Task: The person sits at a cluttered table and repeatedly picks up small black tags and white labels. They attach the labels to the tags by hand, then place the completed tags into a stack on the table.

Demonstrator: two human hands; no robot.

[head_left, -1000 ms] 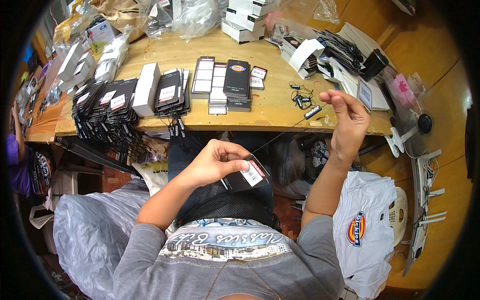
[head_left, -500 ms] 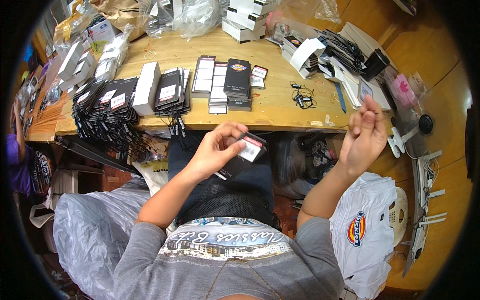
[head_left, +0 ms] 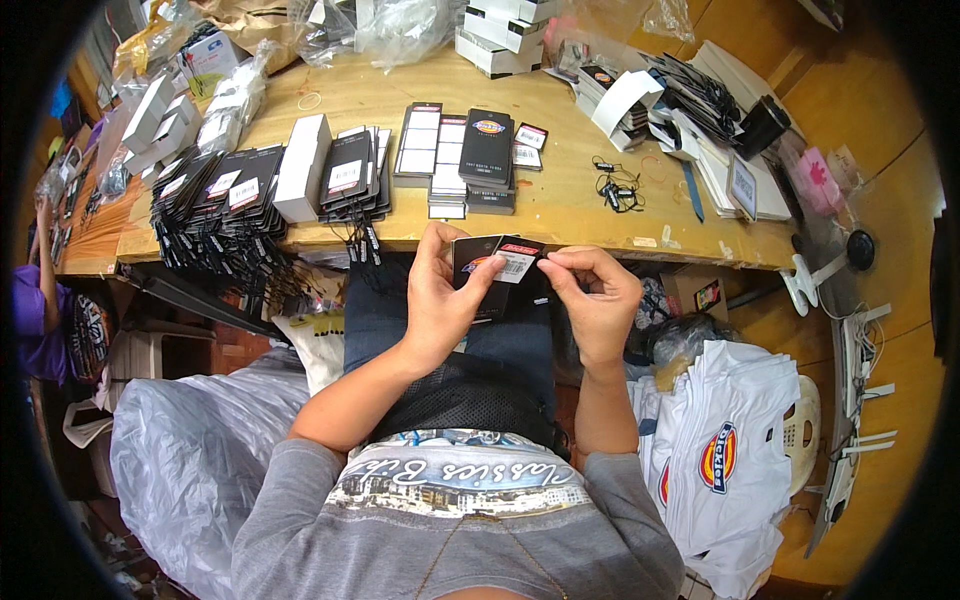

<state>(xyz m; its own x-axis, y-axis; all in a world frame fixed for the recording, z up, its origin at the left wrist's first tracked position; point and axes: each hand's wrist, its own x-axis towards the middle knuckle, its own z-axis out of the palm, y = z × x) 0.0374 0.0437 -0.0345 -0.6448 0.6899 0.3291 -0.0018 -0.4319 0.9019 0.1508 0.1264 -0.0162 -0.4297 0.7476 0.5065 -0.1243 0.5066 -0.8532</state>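
Observation:
My left hand (head_left: pixel 440 300) is closed round black hang tags, its thumb lying across their front. On top sits a small barcode tag (head_left: pixel 517 262) with a red band, over a larger black hang tag (head_left: pixel 470 252). My right hand (head_left: pixel 597 298) has its thumb and forefinger pinched together at the right corner of the barcode tag. What lies between those fingertips is too small to make out. Just beyond, on the table, stand a stack of black hang tags (head_left: pixel 488 150) and piles of white-panelled tags (head_left: pixel 419 140). Black strings with small toggles (head_left: pixel 620 188) lie in a tangle to the right.
Bundles of strung black tags (head_left: pixel 240 195) hang over the table's front edge at left, beside a white box (head_left: pixel 302 170). White boxes (head_left: pixel 500 40) are stacked at the back. White printed shirts (head_left: pixel 725 460) lie at lower right, a grey plastic bag (head_left: pixel 210 450) at lower left.
My right hand has come down and left from its raised place to the tags. My left hand has moved slightly right and turned the tags more upright.

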